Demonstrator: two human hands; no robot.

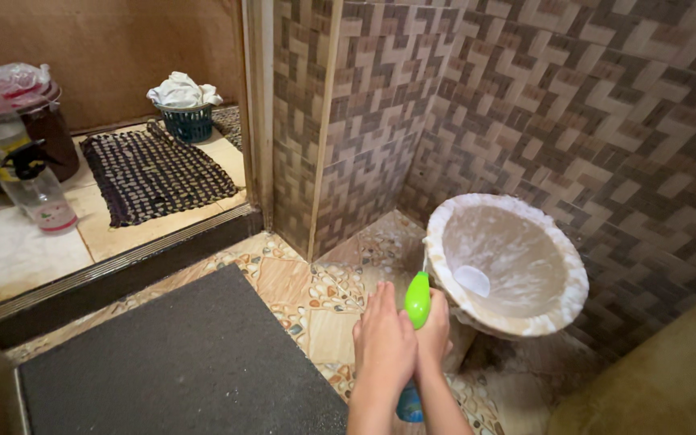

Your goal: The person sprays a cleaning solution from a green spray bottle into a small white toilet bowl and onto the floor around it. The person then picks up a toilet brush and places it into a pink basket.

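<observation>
Both of my hands are wrapped around a spray bottle with a green trigger head [417,300] and a blue body low in the view. My left hand [383,342] covers the near side of the bottle and my right hand [434,330] grips it from behind. The green nozzle points at a white toilet bowl [453,211] without a seat, its inside coated with white foam or powder. The bowl stands against the brown patterned tile wall, just right of my hands.
A dark grey mat [179,362] lies on the pebble-pattern floor at the left. Past a raised door sill [114,270] are a woven rug [155,173], a clear spray bottle [30,181], a brown bin [38,121] and a small basket with white cloth [185,105].
</observation>
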